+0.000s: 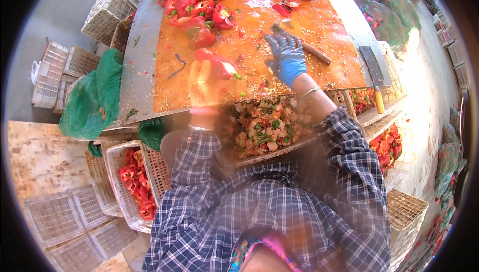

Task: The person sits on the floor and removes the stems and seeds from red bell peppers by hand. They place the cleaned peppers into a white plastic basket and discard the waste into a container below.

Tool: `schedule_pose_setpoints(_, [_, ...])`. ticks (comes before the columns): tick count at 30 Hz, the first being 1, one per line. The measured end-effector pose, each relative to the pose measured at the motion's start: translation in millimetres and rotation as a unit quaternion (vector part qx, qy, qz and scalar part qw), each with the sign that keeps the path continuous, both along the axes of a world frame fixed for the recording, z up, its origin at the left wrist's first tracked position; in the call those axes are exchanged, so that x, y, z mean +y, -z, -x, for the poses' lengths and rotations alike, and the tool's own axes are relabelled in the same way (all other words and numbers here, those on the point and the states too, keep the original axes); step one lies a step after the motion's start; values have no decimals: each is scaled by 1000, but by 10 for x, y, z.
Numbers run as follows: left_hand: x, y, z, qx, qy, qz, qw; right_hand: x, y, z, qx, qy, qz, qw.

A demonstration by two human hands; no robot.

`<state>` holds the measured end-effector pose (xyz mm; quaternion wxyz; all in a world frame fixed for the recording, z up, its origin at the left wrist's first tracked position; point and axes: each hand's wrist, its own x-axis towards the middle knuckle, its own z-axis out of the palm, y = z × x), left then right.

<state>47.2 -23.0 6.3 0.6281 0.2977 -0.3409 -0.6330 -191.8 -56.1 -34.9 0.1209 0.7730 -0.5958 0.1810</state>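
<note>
My left hand (200, 81), in a pale orange glove, is at the left part of the orange cutting board (262, 66), its fingertips at a red bell pepper (220, 63) with a green tip; blur hides whether it grips it. My right hand (286, 57), in a blue glove, lies palm down over a knife with a brown wooden handle (316, 54); the blade's end shows beyond the fingers. Whether the fingers close on it cannot be told. Opened red peppers (224, 17) are heaped at the board's far side. Seeds are scattered over the board.
A cleaver (370, 64) with a yellow handle rests at the table's right edge. Below the near edge is a container of pepper cores and seeds (267, 126). A white crate (112, 171) of red pepper pieces stands lower left. Green netting (93, 96) hangs at left.
</note>
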Motion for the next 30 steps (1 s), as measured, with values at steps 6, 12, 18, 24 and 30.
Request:
schedule_pose_setpoints(6, [67,191,23,-180,-118,-72,974,489,-808,-498,-249,-148,-146,946])
schedule_pose_setpoints(12, [101,120,181,-141,-99,-41,984,483,-583,-506,-588,-156,-128,783])
schedule_pose_setpoints(18, [181,-62,12,-108,-99,-53,988,487,-818,124,-409,-205,-362,812])
schedule_pose_setpoints(24, [33,387,-80,75,121,-5,990,646,-1051,-154,-268,-256,-115,921])
schedule_pose_setpoints(30, [122,465,194,125,90,-122,981,752,-768,-470,-158,-207,-157,953])
